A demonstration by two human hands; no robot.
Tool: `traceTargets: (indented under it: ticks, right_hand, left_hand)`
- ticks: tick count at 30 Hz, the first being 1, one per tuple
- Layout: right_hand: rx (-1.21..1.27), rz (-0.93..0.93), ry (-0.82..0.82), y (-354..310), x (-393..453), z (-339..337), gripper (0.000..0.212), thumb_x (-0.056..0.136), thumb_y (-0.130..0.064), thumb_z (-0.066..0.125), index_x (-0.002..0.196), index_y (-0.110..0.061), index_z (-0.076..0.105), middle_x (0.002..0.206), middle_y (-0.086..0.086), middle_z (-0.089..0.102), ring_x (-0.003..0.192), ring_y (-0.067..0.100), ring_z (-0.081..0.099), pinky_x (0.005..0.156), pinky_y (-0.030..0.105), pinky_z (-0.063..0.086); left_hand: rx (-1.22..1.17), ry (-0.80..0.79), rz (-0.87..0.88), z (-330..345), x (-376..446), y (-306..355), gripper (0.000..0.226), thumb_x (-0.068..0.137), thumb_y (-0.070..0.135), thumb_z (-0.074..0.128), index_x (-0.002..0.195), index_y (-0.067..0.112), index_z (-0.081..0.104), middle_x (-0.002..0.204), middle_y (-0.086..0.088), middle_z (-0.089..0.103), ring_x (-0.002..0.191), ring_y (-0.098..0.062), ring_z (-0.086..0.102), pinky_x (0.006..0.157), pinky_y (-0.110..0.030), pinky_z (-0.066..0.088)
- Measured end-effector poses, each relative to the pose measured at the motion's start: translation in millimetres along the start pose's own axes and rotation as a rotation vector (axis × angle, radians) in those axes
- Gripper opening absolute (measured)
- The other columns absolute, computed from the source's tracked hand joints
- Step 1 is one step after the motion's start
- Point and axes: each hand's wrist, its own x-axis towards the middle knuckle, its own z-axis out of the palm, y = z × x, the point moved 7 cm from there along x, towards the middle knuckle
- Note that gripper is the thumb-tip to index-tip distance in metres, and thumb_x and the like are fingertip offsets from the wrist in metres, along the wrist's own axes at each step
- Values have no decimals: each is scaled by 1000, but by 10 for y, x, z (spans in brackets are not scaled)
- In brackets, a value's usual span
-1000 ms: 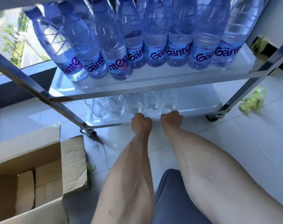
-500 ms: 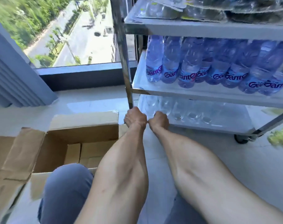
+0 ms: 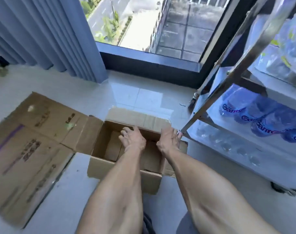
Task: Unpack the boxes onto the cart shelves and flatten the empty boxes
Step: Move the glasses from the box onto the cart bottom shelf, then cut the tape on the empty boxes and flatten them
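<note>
My 2 hands are over the open box [image 3: 127, 166], and its mouth is wide, with the flaps turned out, so the way down into it is free. My left grip [image 3: 133, 138] hangs over the inside with the fingers spread. My right grip [image 3: 169, 141] is at the right wall, very near the cart [image 3: 228, 92]; the metal post stands just beside it and closes that side. Left of the box a flattened box [image 3: 30, 146] covers the floor [image 3: 144, 97]. Beyond the box bare floor reaches to the window [image 3: 160, 22] and the curtain [image 3: 51, 36].
</note>
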Motion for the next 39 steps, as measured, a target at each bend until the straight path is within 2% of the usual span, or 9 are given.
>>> traceTargets:
  ticks: [4,8,12,15,19,24,32,39]
  right_hand:
    - [-94,-88,-139,-533,-342,-341,42,83,-26,64,124,-16,57,133,18,49,129,35,39,111,49,25]
    - [-82,-195,-207,-1147,-814,-660,36,87,-32,60,119,-17,58,127,16,52,121,33,46,105,45,30]
    - [-99,-320,-277,-1478,-1255,-782,37,87,-34,59,119,-15,57,126,15,50,121,34,45,107,46,29]
    - [-177,-476,-299,-1496,-1490,-765,35,87,-33,60,116,-14,55,124,14,50,118,34,46,103,44,31]
    - [-285,-587,-317,-1367,-1745,-628,23,92,-19,49,113,-13,54,124,13,48,116,33,45,99,42,32]
    - [-332,-711,-404,-1455,-2187,-280,28,92,-19,51,119,-10,50,127,16,45,120,34,43,102,43,33]
    - [-327,-938,-521,-1682,-3545,428,27,90,-12,45,115,-4,51,121,18,46,115,35,46,90,40,43]
    - [-438,-1123,-548,-1815,-4794,1208,33,88,-7,45,120,-5,48,120,16,47,112,32,46,90,40,46]
  left_hand:
    - [-93,-65,-61,-567,-261,-506,41,93,28,54,133,17,51,142,-20,41,128,-32,46,103,-42,39]
    - [-170,-97,-196,-1140,-585,-1053,40,92,23,54,131,15,50,140,-20,44,125,-32,49,101,-44,41]
    - [-228,-90,-348,-1337,-947,-1432,35,93,19,50,127,14,51,132,-18,48,118,-33,51,96,-44,43]
    - [-295,-62,-447,-1184,-1315,-1577,34,95,19,44,128,13,49,128,-17,48,115,-32,51,92,-41,43]
    - [-385,-113,-611,-756,-1890,-1726,30,97,22,42,125,13,47,126,-17,46,111,-31,51,87,-41,42]
    - [-486,-135,-785,-286,-2419,-1983,35,98,26,46,131,13,44,128,-17,44,116,-32,49,91,-42,42]
    - [-639,-5,-1071,279,-3528,-2755,33,96,24,46,127,11,46,123,-15,47,114,-32,49,85,-41,43]
    - [-621,90,-1260,778,-4782,-3537,37,95,24,50,129,9,47,128,-14,47,117,-30,48,86,-39,44]
